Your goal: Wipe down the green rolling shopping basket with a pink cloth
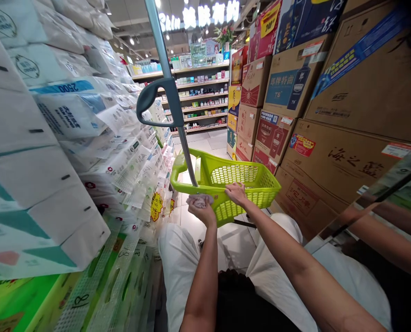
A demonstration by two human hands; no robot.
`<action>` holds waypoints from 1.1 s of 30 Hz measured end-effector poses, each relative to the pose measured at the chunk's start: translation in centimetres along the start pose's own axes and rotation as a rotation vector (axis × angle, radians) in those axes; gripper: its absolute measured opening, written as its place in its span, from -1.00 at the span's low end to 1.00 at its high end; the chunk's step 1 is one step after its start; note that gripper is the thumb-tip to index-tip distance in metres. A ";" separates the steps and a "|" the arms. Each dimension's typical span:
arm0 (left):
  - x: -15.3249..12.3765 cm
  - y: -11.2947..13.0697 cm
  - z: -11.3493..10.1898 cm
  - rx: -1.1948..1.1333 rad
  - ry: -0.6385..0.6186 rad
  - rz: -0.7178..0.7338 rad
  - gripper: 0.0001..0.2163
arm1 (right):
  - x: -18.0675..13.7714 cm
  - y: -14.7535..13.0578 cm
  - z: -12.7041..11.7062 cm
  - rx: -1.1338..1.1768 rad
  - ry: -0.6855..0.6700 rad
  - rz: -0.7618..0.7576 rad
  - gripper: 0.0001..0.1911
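A lime-green shopping basket [257, 196] with perforated sides stands in the aisle in front of my knees. From its left end a long grey pull handle [187, 159] rises, with a dark looped grip [160, 103] on it. My left hand [205, 214] is closed around a crumpled pale cloth [199, 199], which touches the basket's near side below the handle's foot. Over the near rim hooks my right hand [237, 193], its fingers wrapped on the edge. The basket's floor is mostly hidden by its near wall.
Stacked tissue packs [67, 115] line the left side, above green packages [111, 286]. Cardboard cartons [347, 152] rise close on the right. Beyond the tiled floor [214, 140], shelves of small goods [201, 99] cross the aisle's end.
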State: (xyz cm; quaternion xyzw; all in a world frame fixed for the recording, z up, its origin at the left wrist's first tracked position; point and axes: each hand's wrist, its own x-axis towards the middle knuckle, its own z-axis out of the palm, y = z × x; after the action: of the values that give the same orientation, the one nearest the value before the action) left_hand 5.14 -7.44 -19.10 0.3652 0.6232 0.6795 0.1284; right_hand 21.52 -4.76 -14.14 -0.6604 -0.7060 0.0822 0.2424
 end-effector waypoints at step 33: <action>-0.5 -0.3 0.3 0.009 -0.023 0.046 -0.61 | -0.4 0.4 0.7 0.019 0.066 -0.014 -0.67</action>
State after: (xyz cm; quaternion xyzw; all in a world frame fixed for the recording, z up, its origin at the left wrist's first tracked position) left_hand 5.55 -7.46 -19.58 0.3876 0.6164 0.6752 0.1180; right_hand 21.59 -4.94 -15.05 -0.6554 -0.7013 0.0654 0.2727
